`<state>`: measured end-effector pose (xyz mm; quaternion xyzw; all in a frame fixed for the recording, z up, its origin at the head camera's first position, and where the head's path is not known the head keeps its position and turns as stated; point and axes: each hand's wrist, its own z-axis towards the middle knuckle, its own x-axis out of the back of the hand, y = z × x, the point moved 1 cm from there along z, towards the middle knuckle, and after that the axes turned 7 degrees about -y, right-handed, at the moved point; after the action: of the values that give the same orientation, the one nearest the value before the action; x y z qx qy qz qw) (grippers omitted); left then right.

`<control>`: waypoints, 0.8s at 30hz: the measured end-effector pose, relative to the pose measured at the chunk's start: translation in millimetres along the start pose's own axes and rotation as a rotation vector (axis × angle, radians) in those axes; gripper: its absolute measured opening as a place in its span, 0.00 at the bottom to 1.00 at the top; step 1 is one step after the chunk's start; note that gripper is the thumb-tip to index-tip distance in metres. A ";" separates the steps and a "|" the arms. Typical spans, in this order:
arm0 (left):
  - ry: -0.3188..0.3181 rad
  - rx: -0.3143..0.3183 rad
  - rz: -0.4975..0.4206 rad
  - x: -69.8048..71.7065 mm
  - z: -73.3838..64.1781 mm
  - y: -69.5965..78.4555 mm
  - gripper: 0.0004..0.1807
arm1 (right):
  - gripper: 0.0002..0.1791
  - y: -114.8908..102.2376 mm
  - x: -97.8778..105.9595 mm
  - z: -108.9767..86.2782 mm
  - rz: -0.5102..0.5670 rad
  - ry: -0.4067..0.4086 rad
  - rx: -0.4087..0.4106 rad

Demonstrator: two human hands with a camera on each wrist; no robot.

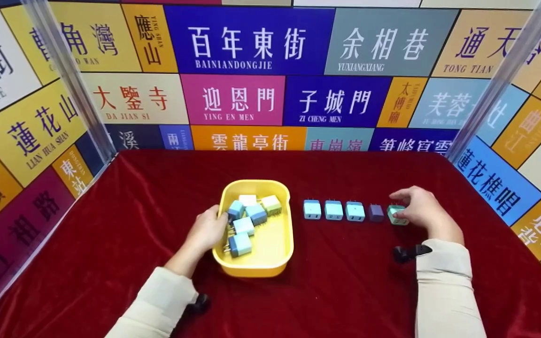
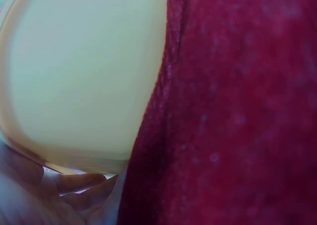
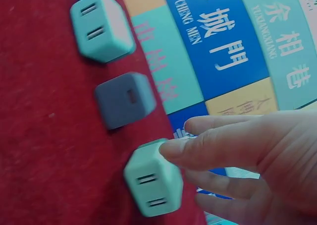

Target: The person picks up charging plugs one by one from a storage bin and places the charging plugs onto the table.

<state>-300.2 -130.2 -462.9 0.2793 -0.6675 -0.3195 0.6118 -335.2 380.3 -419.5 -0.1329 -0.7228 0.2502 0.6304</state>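
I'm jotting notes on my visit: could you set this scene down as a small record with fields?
Surface: red velvety cloth
Container: yellow basin
Inside it: several jumbled USB chargers
Row beside it, left to right: three light-blue USB chargers, one dark charger, one green charger
Left hand: grips the basin's left side
Right hand: thumb at the green charger's edge
Backdrop: coloured panels with Chinese characters

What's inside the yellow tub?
In the tub: six chargers visible, bunched toward its left and far sides, mostly bluish, one pale yellow-green. Bare tub floor shows at near right. Anything beneath the chargers is covered; can't tell.
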 end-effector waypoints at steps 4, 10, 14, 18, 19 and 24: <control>0.003 0.004 0.007 -0.5 0.3 0.6 0.22 | 0.27 -13.0 7.0 -2.9 -0.023 0.031 0.028; 0.008 0.006 -0.001 -0.6 0.1 0.0 0.20 | 0.25 -38.2 6.9 0.8 -0.067 0.071 0.105; 0.015 0.001 -0.008 -1.2 0.1 -0.9 0.19 | 0.22 -59.4 0.8 5.7 -0.080 0.102 0.179; 0.010 0.006 -0.007 -1.2 -0.1 -0.8 0.18 | 0.20 -82.3 -4.7 6.9 -0.085 0.099 0.210; 0.009 0.007 -0.005 -1.2 0.1 -0.8 0.18 | 0.20 -88.0 -5.8 6.6 -0.088 0.097 0.215; 0.009 0.006 0.003 -0.7 0.5 -0.3 0.18 | 0.18 -115.1 -11.8 4.5 -0.128 0.103 0.271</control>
<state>-300.6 -129.9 -463.6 0.2813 -0.6662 -0.3154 0.6145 -323.4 276.8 -368.9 -0.0129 -0.6562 0.2976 0.6934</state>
